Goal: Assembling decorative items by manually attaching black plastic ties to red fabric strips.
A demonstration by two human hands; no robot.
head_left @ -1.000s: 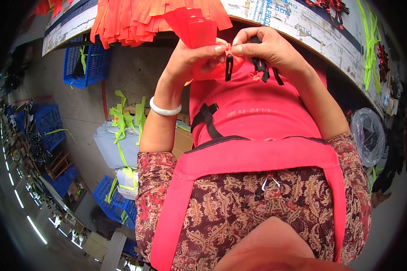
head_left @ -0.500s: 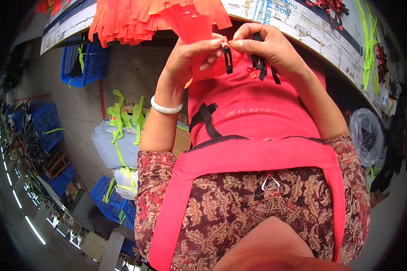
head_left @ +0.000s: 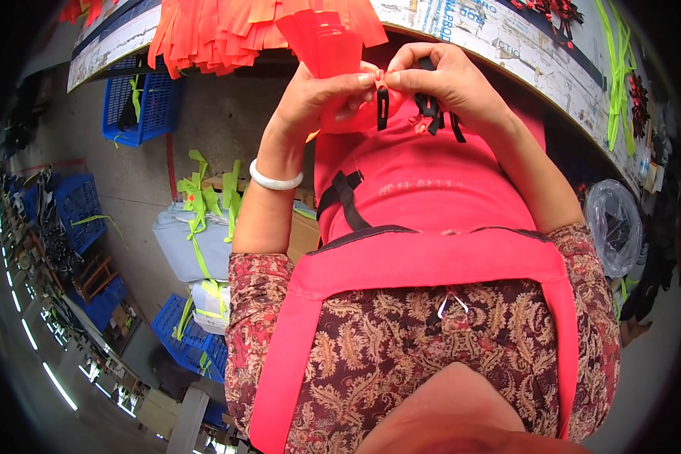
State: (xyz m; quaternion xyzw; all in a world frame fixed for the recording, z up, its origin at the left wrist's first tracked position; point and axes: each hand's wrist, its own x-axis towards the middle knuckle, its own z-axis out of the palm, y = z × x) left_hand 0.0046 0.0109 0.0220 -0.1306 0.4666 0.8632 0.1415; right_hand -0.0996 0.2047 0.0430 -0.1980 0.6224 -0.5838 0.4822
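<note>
In front of my red apron [head_left: 431,166], my two hands meet at the fingertips. My left hand [head_left: 310,98] is closed on a bundle of flat orange-red fabric strips [head_left: 327,47] that rises above the thumb. Between both thumbs and fingertips is the small reddish end of a zipper pull, its black loop [head_left: 383,110] hanging down. My right hand [head_left: 461,89] pinches at that end too. In its curled fingers it also keeps a bunch of similar black pulls [head_left: 430,113] with red ends. Exactly how the reddish end is fastened is too small to tell.
A heap of orange-red strips [head_left: 234,34] overhangs the worktable's [head_left: 499,45] edge. Neon yellow-green strips [head_left: 619,76] and black-red pulls [head_left: 546,11] lie at the right. Below left are a blue crate [head_left: 132,113] and a grey stack [head_left: 189,238] tied with yellow-green strips.
The strip bundle in my left hand has shifted slightly right and down. The hanging black loop now shows narrower. Both hands keep their pinch at nearly the same place.
</note>
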